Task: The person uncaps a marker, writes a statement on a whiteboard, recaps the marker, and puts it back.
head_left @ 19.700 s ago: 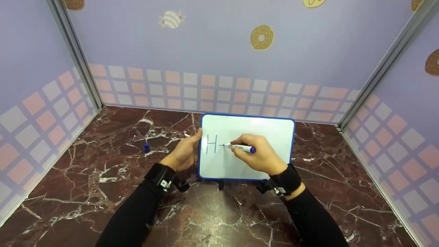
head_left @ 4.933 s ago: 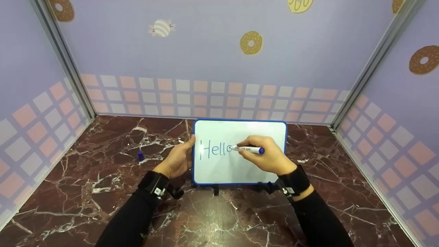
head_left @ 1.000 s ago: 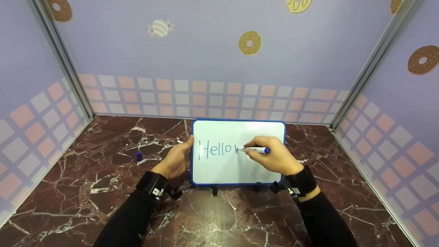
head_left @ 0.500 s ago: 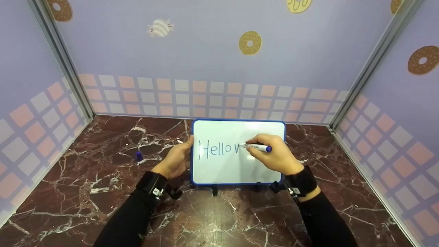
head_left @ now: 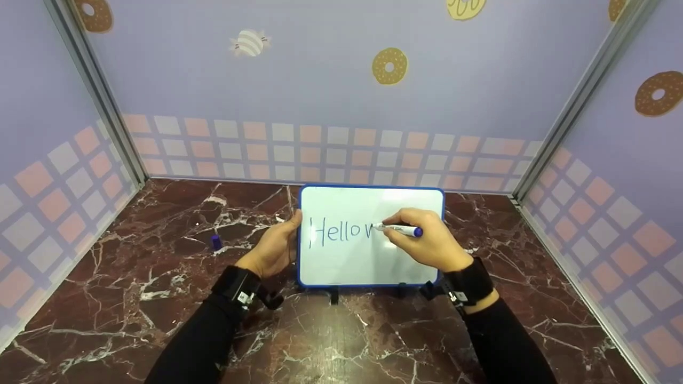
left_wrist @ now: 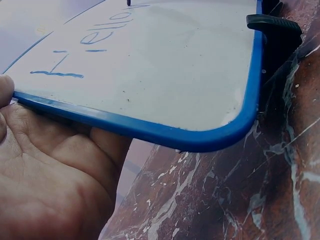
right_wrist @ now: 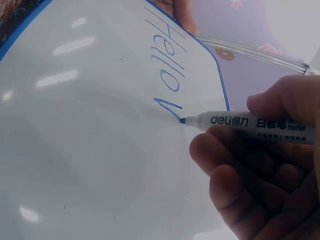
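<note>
A small whiteboard (head_left: pixel 341 266) with a blue frame stands tilted on the table, "Hello" in blue across its left half and a v-shaped stroke after it. My left hand (head_left: pixel 275 245) grips its left edge, thumb at the front; in the left wrist view the palm (left_wrist: pixel 55 175) is behind the blue rim and most fingers are hidden. My right hand (head_left: pixel 427 240) pinches a white whiteboard marker (head_left: pixel 401 230) with a blue end. In the right wrist view the uncapped marker tip (right_wrist: pixel 184 120) is at the end of that stroke.
The marker's blue cap (head_left: pixel 215 242) lies on the dark marbled table (head_left: pixel 133 266), left of my left hand. Black supports (head_left: pixel 334 295) show under the board's lower edge. Patterned walls (head_left: pixel 320 80) enclose the table at the back and both sides.
Since the earliest frame the writing has grown from an H to "Hello" with strokes after it, the right hand shifting rightward. Over the last second the marker tip rose slightly; the left hand kept its grip.
</note>
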`<action>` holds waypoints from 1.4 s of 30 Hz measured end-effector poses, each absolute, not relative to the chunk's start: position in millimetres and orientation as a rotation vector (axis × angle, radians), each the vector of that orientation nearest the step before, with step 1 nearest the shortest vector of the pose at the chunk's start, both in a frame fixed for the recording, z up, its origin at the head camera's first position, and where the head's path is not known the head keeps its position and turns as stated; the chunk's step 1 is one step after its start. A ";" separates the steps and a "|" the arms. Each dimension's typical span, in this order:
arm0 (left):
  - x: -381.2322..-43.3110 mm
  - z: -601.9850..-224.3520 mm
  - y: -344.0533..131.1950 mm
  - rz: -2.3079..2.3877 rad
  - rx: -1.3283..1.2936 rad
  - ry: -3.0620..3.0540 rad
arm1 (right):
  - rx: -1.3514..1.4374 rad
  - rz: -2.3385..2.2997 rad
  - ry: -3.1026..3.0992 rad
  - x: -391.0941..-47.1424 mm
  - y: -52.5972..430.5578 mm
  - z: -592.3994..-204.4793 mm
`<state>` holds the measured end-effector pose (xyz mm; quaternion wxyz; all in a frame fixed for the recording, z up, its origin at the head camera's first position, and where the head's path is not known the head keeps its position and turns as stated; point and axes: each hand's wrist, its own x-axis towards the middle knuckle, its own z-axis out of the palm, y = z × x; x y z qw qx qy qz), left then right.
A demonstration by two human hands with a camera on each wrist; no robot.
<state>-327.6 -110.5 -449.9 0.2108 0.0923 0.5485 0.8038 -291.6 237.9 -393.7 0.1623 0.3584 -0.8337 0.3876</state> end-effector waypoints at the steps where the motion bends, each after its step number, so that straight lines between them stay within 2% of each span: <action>1: -327.7 -449.8 -110.5 2.235 0.256 1.523 | 1.021 1.104 -2.386 -291.6 238.1 -393.6; 42: -327.8 -449.9 -109.9 2.249 0.291 1.508 | 0.976 1.193 -2.552 -286.2 241.6 -388.4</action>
